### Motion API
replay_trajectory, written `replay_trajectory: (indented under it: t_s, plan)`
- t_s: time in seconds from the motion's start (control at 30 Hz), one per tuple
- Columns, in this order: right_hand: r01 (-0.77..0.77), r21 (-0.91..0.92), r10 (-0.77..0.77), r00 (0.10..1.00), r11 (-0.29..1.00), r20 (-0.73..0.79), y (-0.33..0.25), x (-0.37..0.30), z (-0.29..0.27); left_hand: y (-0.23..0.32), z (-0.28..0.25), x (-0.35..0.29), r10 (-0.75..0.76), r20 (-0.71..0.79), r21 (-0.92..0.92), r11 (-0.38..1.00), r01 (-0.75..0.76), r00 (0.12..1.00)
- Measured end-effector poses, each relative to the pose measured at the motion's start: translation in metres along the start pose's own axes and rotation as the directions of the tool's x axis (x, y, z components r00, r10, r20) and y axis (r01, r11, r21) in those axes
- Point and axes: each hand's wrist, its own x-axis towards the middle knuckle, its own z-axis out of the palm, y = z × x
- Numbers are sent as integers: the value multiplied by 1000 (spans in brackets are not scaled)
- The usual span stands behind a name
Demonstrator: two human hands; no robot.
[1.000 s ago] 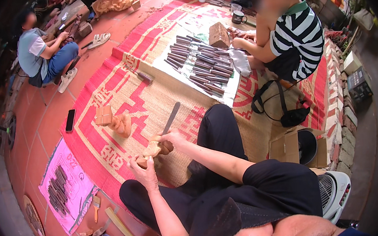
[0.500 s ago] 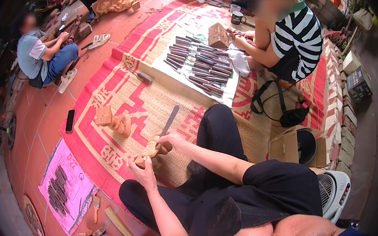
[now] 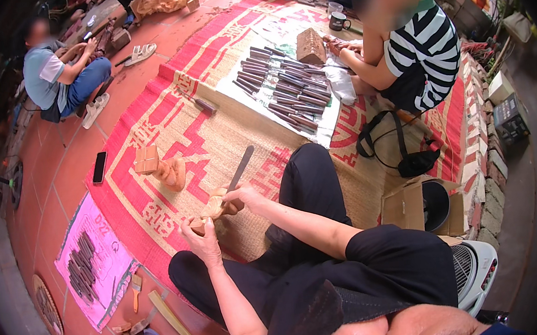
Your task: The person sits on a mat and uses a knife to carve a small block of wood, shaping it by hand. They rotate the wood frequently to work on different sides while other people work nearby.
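Note:
A small pale wood carving [image 3: 214, 206] is held low over the mat in front of my knees. My left hand [image 3: 203, 241] is closed around its near end, the thumb pressed on the wood. My right hand [image 3: 243, 197] grips a long flat grey file [image 3: 240, 167] beside the carving's far side; the file's rounded end points up and away. The hand hides the file's lower part, and I cannot tell how it meets the wood. Just beyond my left hand, a second wood carving with a block-shaped base [image 3: 169, 171] lies on the mat.
A red-and-straw mat [image 3: 224, 123] spreads ahead. Several carving tools [image 3: 293, 89] lie on a white sheet near a seated person in stripes [image 3: 423, 53]. Leftward are a phone [image 3: 100, 168], a pink sheet with tools [image 3: 94, 251] and a brush [image 3: 137, 292]. A cardboard box [image 3: 404, 209] stands right.
The carving and file have shifted slightly in my hands, the file's tip a little farther away. The hands of the person in stripes have moved slightly.

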Motion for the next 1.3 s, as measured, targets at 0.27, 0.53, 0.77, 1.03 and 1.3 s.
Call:
replay_trajectory:
  t_s: [0.27, 0.53, 0.77, 1.03, 1.3]
  plan:
    - [-13, 54, 16, 998, 998, -63, 16, 21, -24, 2, 0, -1, -8, 0, -16, 1000, 8, 1000]
    - [32, 34, -27, 989, 999, -142, 13, 18, -11, 0, 0, 0, -26, -27, -35, 999, 25, 999]
    - [45, 102, -42, 999, 994, -26, 10, 6, 2, 0, -2, 0, -79, -29, -55, 996, 77, 996]
    - [15, 23, -11, 987, 1000, -161, 17, 5, -6, 6, -6, -6, -64, -17, -42, 997, 63, 998]
    - [81, 48, -74, 988, 996, -137, 9, 9, -2, 1, 4, -1, -27, -37, -28, 999, 26, 999]
